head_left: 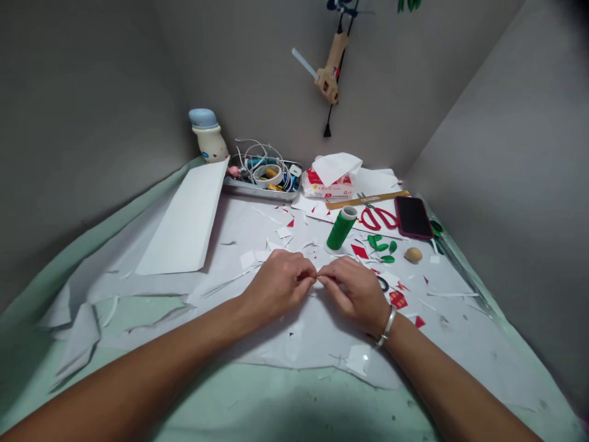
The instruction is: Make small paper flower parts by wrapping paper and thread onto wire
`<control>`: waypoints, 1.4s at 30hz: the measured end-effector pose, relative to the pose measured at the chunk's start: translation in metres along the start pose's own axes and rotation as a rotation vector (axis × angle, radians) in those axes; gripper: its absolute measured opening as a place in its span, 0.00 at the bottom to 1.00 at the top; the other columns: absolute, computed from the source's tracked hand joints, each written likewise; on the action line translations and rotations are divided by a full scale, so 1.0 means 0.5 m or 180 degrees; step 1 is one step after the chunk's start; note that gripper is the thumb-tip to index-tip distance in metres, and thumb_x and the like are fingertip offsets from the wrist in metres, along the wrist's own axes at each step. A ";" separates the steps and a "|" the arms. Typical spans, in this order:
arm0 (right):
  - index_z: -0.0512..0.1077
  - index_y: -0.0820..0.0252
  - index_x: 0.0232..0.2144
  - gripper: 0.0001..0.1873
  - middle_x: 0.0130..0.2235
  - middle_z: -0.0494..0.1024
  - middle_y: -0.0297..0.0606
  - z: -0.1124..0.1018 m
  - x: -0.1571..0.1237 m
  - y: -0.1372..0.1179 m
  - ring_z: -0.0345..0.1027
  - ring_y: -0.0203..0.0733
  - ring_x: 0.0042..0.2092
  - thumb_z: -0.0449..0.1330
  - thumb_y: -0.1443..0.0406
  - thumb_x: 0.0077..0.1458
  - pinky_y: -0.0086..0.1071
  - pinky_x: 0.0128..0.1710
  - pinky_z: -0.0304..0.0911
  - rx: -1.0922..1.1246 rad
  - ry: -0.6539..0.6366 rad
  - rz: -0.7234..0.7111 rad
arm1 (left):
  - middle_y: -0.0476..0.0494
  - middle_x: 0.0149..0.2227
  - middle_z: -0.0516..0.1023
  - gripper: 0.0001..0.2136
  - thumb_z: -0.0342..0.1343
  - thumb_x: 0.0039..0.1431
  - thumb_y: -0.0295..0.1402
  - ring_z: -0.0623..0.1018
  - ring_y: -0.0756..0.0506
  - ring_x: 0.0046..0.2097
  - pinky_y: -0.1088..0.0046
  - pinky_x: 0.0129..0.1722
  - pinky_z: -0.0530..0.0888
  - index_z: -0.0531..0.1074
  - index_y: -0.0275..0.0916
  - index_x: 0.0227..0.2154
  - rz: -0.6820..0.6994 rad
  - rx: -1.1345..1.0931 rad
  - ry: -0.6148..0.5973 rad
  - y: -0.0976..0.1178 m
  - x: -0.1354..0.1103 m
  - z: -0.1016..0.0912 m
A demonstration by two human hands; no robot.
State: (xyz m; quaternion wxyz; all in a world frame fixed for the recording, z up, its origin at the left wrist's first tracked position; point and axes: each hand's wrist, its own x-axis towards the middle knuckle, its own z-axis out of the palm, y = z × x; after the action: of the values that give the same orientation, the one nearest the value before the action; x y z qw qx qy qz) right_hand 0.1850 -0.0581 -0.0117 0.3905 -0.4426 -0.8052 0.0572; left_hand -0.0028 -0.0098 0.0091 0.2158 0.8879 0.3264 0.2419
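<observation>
a small booth of grey walls (78,123) closes around a table covered in pale green sheeting (257,405). a glue gun (330,69) hangs from a cord on the far wall, a white glue stick poking out of it. big torn sheets of white paper (294,344) spread over the green, and a long, clean white sheet (184,221) lies on them to the left.

at the back sit a steel tray (257,190) of white cables and tape rolls, a bottle (209,136) with a blue cap, and a tissue pack (327,184) with a loose tissue on top. to the right lie a wooden ruler (368,199), red scissors (378,218) and a phone (413,217) in a red case. nearer the middle stand a spool of green thread (340,228) and a scatter of green leaf cutouts (380,245), with a tan lump (413,255) just beyond them. red paper bits (398,299) lie by the right hand.

both hands are closed, the left hand (276,285) and right hand (354,294) meeting over the paper, their fingertips pinching a thin scrap (316,279) too small to make out. a small black ring (383,283) lies just beside the right hand, and a silver bangle (386,326) circles that wrist.
</observation>
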 end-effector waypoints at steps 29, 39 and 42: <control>0.74 0.60 0.34 0.07 0.28 0.73 0.37 0.005 -0.001 0.007 0.64 0.41 0.32 0.55 0.68 0.60 0.34 0.34 0.60 -0.0087 -0.0295 -0.0128 | 0.48 0.31 0.78 0.05 0.54 0.57 0.25 0.73 0.46 0.36 0.64 0.43 0.68 0.74 0.39 0.30 -0.0246 -0.0124 0.0296 0.003 0.006 -0.008; 0.73 0.58 0.32 0.07 0.29 0.75 0.36 0.003 0.004 0.016 0.66 0.39 0.32 0.56 0.69 0.60 0.33 0.34 0.61 0.0109 -0.0078 0.0371 | 0.49 0.33 0.78 0.05 0.54 0.58 0.27 0.74 0.47 0.38 0.66 0.43 0.70 0.74 0.41 0.31 -0.0264 -0.0486 0.0155 0.010 0.006 -0.012; 0.74 0.59 0.34 0.07 0.28 0.74 0.36 0.005 0.000 0.011 0.65 0.40 0.32 0.55 0.68 0.60 0.34 0.34 0.60 -0.0066 -0.0288 -0.0027 | 0.48 0.33 0.79 0.05 0.54 0.58 0.26 0.74 0.46 0.37 0.63 0.45 0.69 0.74 0.40 0.30 -0.0328 -0.0321 0.0322 0.006 0.008 -0.013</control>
State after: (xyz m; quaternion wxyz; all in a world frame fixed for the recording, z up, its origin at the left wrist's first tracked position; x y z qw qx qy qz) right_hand 0.1868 -0.0541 -0.0155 0.3494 -0.4401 -0.8244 0.0672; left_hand -0.0024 -0.0076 0.0168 0.2557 0.8445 0.3695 0.2912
